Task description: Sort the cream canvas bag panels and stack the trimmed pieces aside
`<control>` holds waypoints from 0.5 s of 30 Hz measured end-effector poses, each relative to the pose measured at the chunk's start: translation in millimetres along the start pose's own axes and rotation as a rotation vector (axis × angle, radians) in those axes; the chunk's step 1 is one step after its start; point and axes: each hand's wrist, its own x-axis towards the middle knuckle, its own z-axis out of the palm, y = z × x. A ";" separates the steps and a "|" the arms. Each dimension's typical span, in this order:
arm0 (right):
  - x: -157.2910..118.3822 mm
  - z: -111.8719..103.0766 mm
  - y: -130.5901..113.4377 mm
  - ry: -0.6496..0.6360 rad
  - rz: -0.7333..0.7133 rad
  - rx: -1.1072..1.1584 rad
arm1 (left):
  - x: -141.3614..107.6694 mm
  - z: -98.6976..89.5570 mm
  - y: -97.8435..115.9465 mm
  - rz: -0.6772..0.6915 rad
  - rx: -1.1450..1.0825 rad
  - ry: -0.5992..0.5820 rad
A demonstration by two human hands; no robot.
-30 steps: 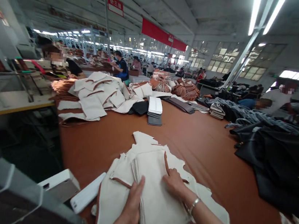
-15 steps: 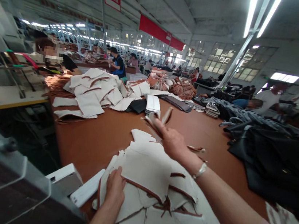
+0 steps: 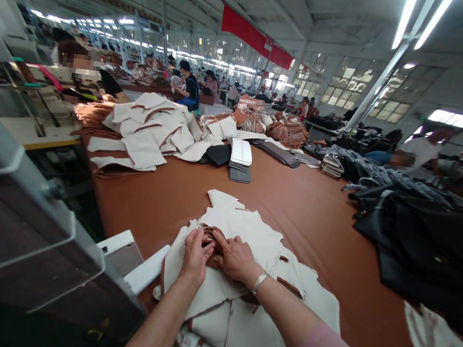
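Observation:
My left hand (image 3: 196, 255) and my right hand (image 3: 238, 258) meet over a heap of white-backed leather pieces (image 3: 250, 224) with brown edges. Between them is a small bundle of curled brown leather strips (image 3: 214, 238). My left fingers close round its left side, and the right fingers press on it from the other side. The lower part of the bundle is hidden behind both hands. Under my forearms, more white-backed pieces lie overlapped and loosely stacked.
A brown-covered table (image 3: 295, 205) spreads ahead. Along its far side lie a second pile of white-backed pieces (image 3: 145, 145) and stacked white and grey panels (image 3: 241, 155). Black bags (image 3: 419, 238) fill the right. A grey metal machine part (image 3: 38, 216) stands close at left. People work beyond.
My right hand has come down and back toward me from over the table, bringing leather strips to my left hand. My left hand has moved up from the heap's edge onto them.

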 end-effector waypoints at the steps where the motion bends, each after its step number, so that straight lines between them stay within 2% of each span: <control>1: 0.7 -5.2 5.0 -0.010 0.009 0.012 | -5.1 1.3 0.2 0.032 0.050 -0.017; 4: 1.0 -30.3 27.0 -0.005 0.054 0.052 | -32.9 -1.1 -9.7 0.144 0.229 -0.102; 8: -17.5 -90.3 72.0 0.080 0.132 0.101 | -84.5 -10.7 -41.1 0.142 0.439 -0.416; 11: -58.5 -141.5 98.8 0.134 0.079 0.180 | -109.5 -5.6 -63.6 0.085 0.461 -0.558; 13: -97.3 -169.4 105.9 0.109 -0.020 0.238 | -115.9 7.0 -73.4 0.043 0.409 -0.562; 15: -139.4 -188.5 106.3 0.035 -0.084 0.306 | -117.5 22.7 -78.3 -0.030 0.324 -0.510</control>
